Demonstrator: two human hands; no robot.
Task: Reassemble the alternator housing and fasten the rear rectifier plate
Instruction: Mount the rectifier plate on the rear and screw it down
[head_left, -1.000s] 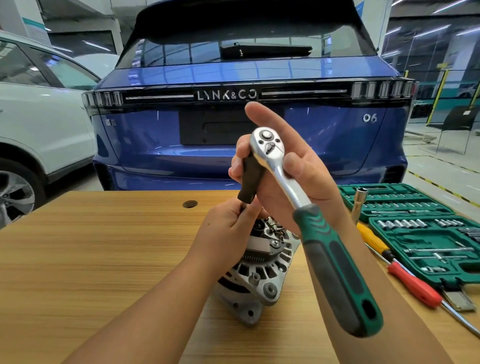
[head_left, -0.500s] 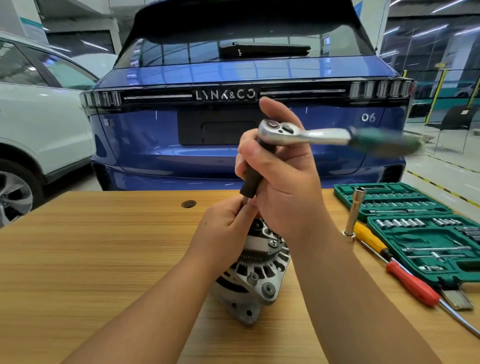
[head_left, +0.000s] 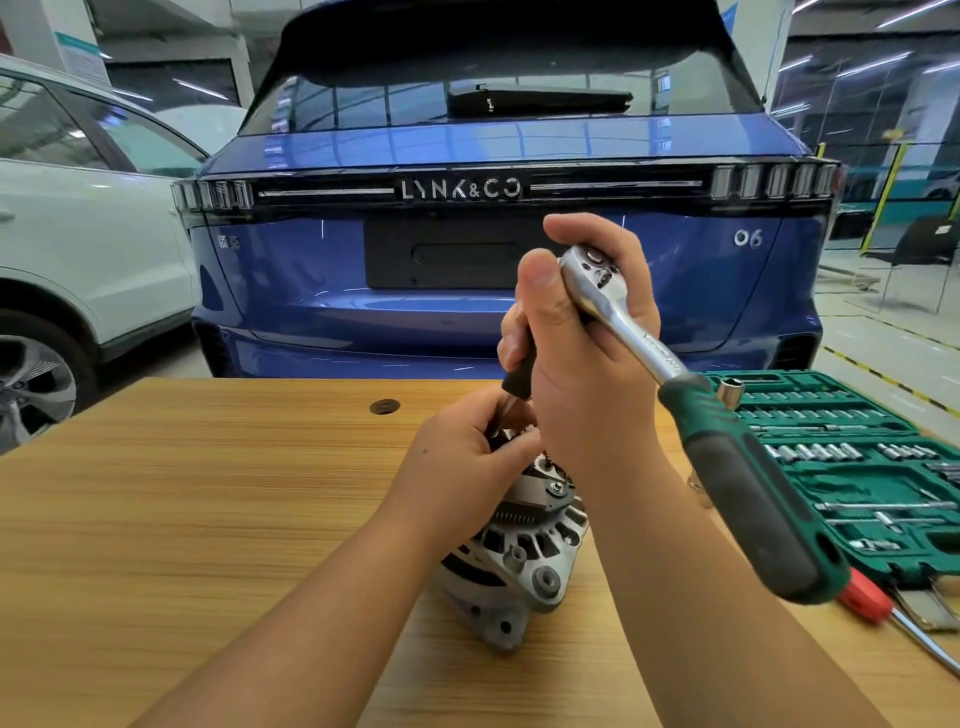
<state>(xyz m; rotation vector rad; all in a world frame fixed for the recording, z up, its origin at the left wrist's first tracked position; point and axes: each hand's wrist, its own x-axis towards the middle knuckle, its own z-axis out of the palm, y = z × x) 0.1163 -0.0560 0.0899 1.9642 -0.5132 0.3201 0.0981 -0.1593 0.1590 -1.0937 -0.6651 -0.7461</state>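
Note:
A silver alternator lies on the wooden table, its rear plate facing up toward me. My left hand pinches the lower end of a black extension bar where it meets the alternator's top. My right hand wraps around the upper part of that bar and the chrome head of a ratchet wrench. The ratchet's green and black handle points down to the right, toward me. The bar's tip and the fastener under it are hidden by my fingers.
An open green socket set case lies at the right of the table. A red-handled screwdriver and a chrome deep socket rest beside it. A round hole sits in the tabletop. A blue car and a white car stand behind.
The ratchet handle swung from pointing right and away, back toward me and down to the right. My left hand kept its hold at the bar's lower end.

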